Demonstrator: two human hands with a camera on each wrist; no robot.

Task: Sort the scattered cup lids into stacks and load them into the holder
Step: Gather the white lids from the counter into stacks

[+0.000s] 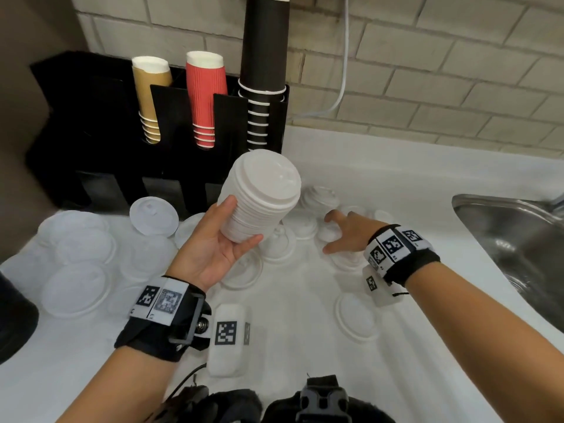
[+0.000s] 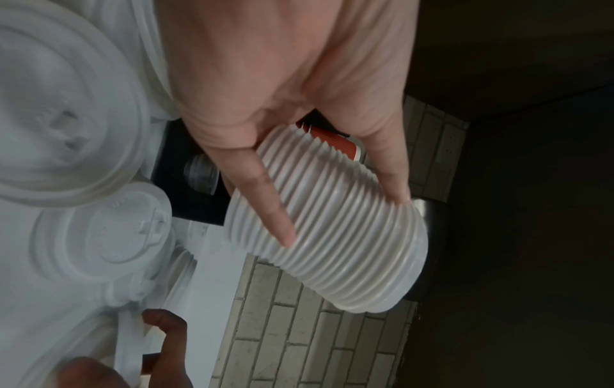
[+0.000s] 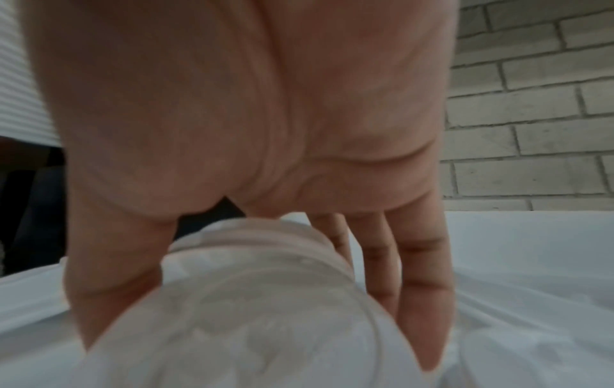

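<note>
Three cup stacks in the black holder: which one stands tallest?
The black cups in the holder's rightmost slot. That stack rises out of the head view's top edge; the kraft-brown cups and red cups to its left end far lower.

loose lids (image 1: pixel 76 288) crowding counter (image 1: pixel 305 346), holder (image 1: pixel 171 166) behind, sink (image 1: pixel 518 245) right

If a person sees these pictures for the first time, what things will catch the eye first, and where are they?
First, the tall stack of white lids, gripped by the left hand above the middle of the counter. Next, the right hand reaches down over a small lid among the loose lids scattered on the white counter. Behind, a black holder keeps brown, red and black paper cups by the brick wall.
</note>
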